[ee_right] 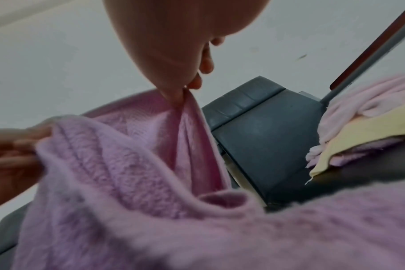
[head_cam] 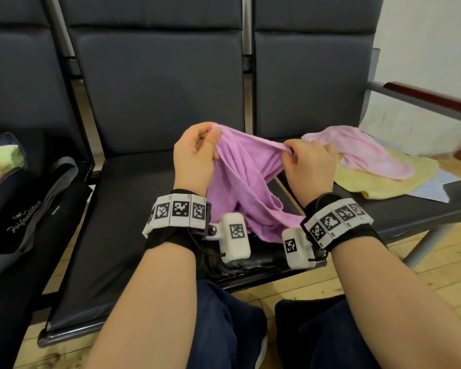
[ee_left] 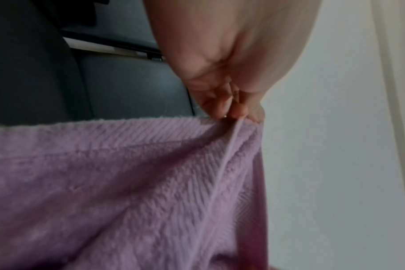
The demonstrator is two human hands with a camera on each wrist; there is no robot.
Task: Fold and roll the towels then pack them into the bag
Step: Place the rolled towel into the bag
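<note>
The left hand point(head_cam: 194, 155) pinches one corner of a purple towel point(head_cam: 240, 177) between its thumb and curled fingers point(ee_left: 222, 104). The right hand point(head_cam: 310, 166) pinches another part of the same top edge, so each grip is clenched on the towel. The edge sags a little between the two hands. The rest of the towel hangs down in soft folds, and its bottom end lies on the middle seat point(head_cam: 133, 203). The towel is fluffy, with thin ribbed lines in the cloth and a stitched hem along its edge.

Both wrists wear black bands point(head_cam: 171, 241) with white blocks that have black and white square patterns on them.

The seats are dark, smooth and padded, and they are joined in a row with gray metal bars. On the right seat lies a loose pile of cloths. A light pink towel point(head_cam: 362, 153) is crumpled on top, a yellow towel point(head_cam: 391, 179) lies flat under it, and a pale blue cloth point(head_cam: 434, 190) peeks out at the bottom. A brown wooden armrest point(head_cam: 431, 98) is beside them.

On the left seat sits a black bag point(head_cam: 19, 209) with a gray strap. It has curly white writing on it that is too hard to read. The bag is open at the top, and green and pink cloth shows inside.

The floor is light wood.
</note>
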